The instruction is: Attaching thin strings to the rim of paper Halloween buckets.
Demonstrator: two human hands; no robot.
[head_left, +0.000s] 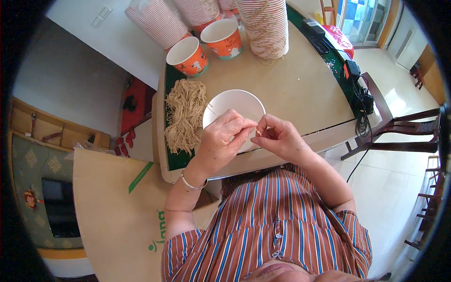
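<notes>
My left hand [227, 134], a bangle on its wrist, is closed in a pinch in front of a white paper bucket [237, 97]. Facing it, my right hand [281, 137] also pinches with thumb and finger, and the fingertips of both almost meet over the bucket's near rim. Whatever is between the fingers is too small to make out. Left of the bucket lies a loose bundle of beige strings [184, 117]. Beyond are two orange-printed paper buckets, one [187, 56] nearer the bundle and another [222, 38] behind it.
Tall stacks of nested paper buckets [264, 28] stand at the table's far side, the right one with string over it. Black cables and adapters [362, 105] run along the right edge. A dark wooden chair [408, 129] stands right; a large cardboard sheet [115, 202] is at left.
</notes>
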